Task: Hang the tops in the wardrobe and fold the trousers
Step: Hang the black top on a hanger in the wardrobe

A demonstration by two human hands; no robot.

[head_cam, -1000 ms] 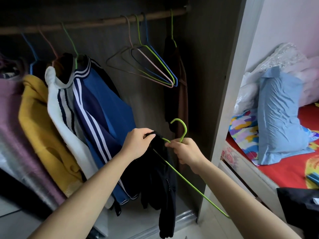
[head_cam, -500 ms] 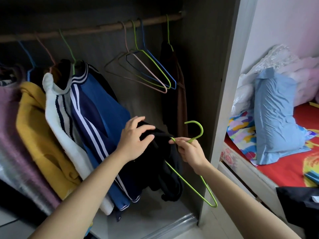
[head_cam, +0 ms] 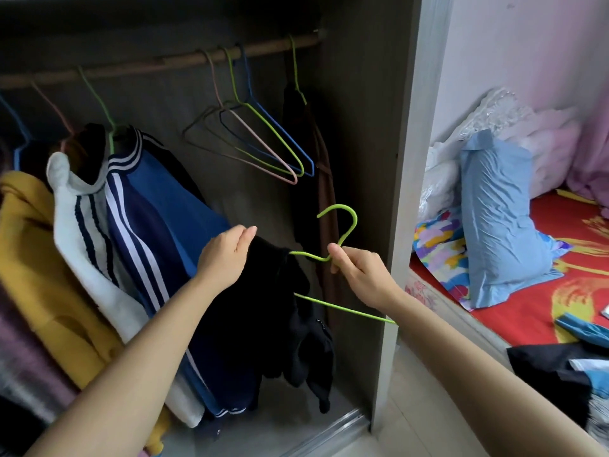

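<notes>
Both hands [head_cam: 227, 255] hold the black top [head_cam: 280, 311] on its green hanger [head_cam: 342, 225]

Wardrobe [head_cam: 362, 127] interior dim; bed [head_cam: 560, 308] side daylit; edges bowed by the wide lens.

Wardrobe rail [head_cam: 148, 65] bearing hung tops [head_cam: 158, 225]

A: Where's the green hanger [head_cam: 342, 232]?
B: Right grip [head_cam: 359, 275] pinches its neck, hook up.
A: And the black top [head_cam: 273, 308]?
B: Draped on one arm, with the left grip [head_cam: 225, 255] holding its upper edge.
</notes>
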